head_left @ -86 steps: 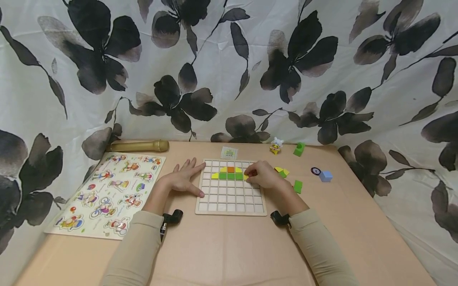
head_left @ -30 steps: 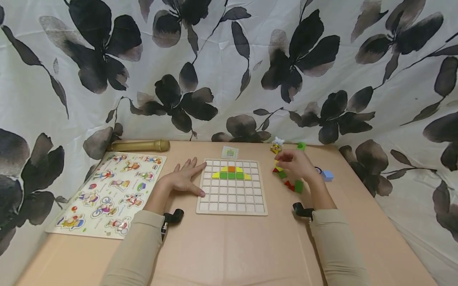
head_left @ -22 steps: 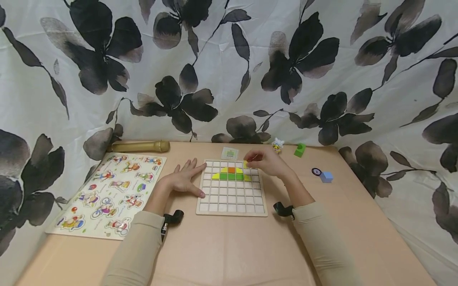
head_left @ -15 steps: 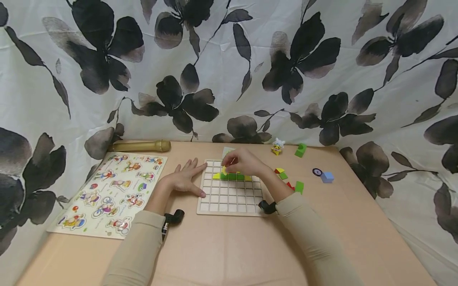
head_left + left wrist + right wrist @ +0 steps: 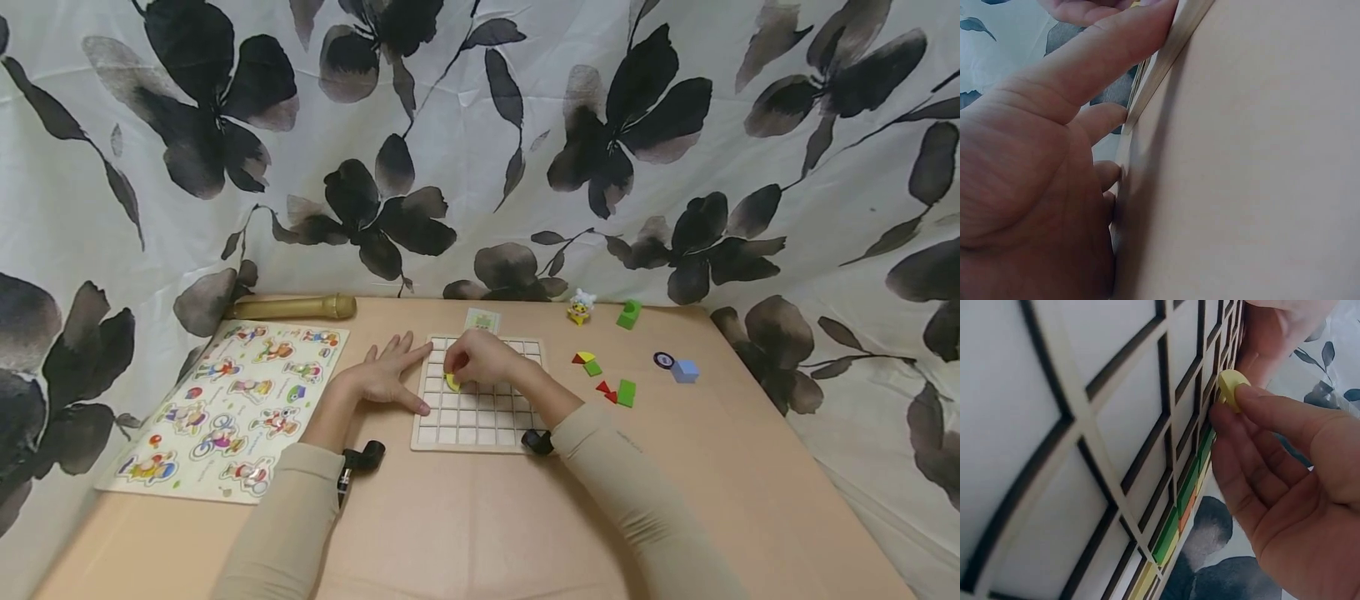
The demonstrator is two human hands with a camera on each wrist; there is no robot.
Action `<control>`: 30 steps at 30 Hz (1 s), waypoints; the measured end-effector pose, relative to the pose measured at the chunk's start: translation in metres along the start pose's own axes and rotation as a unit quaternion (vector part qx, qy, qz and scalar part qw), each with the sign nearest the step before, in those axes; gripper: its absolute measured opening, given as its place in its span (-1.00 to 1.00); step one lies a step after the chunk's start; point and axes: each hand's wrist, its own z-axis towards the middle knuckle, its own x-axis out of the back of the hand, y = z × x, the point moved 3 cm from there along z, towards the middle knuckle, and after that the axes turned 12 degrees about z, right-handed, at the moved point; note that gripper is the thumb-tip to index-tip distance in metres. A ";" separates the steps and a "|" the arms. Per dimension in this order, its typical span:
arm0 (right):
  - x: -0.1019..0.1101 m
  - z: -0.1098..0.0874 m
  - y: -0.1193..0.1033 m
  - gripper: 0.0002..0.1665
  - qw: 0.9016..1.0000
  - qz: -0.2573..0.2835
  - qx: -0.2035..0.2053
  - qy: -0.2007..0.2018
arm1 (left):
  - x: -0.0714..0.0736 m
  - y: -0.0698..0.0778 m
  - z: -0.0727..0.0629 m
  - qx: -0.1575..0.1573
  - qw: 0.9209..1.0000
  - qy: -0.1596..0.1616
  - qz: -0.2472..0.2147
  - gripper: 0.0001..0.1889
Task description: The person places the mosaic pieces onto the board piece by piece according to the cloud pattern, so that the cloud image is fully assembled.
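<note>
A white gridded wooden board [image 5: 480,435] lies in front of me. My left hand [image 5: 382,375] rests at its left edge with fingers spread; in the left wrist view the thumb [image 5: 1110,53] lies along the board's side. My right hand [image 5: 483,358] is over the left part of the grid. Its thumb and fingertips pinch a yellow block [image 5: 1230,387] with a curved edge, right at the grid cells. Green blocks [image 5: 1166,540] and an orange block [image 5: 1186,512] sit in the cells, hidden under the right hand in the head view.
Right of the board lie loose red, yellow and green blocks [image 5: 626,393]. A small figurine [image 5: 580,307], a green piece [image 5: 628,314], a blue cube [image 5: 684,371] and a black ring [image 5: 663,360] are farther off. A picture card [image 5: 482,320] stands behind; a sticker-like picture board [image 5: 247,417] and gold cylinder [image 5: 292,307] are left.
My right hand went from the board to the loose blocks, picked up a yellow block and carried it left over the grid, lowering it to the left cells. The left hand stayed put.
</note>
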 end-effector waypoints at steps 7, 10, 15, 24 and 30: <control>-0.005 -0.001 -0.003 -0.82 0.998 -0.053 -0.007 -0.019 | -0.001 0.000 -0.001 -0.003 1.000 0.005 -0.002 0.30; -0.008 -0.002 -0.004 -0.78 0.997 -0.068 -0.002 -0.024 | -0.001 -0.001 -0.001 -0.002 1.000 0.005 0.000 0.30; -0.010 -0.004 -0.008 -0.78 0.996 -0.090 0.003 -0.013 | -0.001 -0.001 -0.001 0.001 1.000 0.004 -0.002 0.30; 0.015 -0.038 -0.011 -0.69 0.998 -0.046 -0.005 0.052 | -0.002 -0.002 -0.001 -0.002 1.000 0.004 -0.003 0.31; 0.049 -0.086 -0.002 -0.65 0.991 -0.009 0.011 0.131 | -0.002 0.000 -0.001 0.001 1.000 0.008 -0.001 0.32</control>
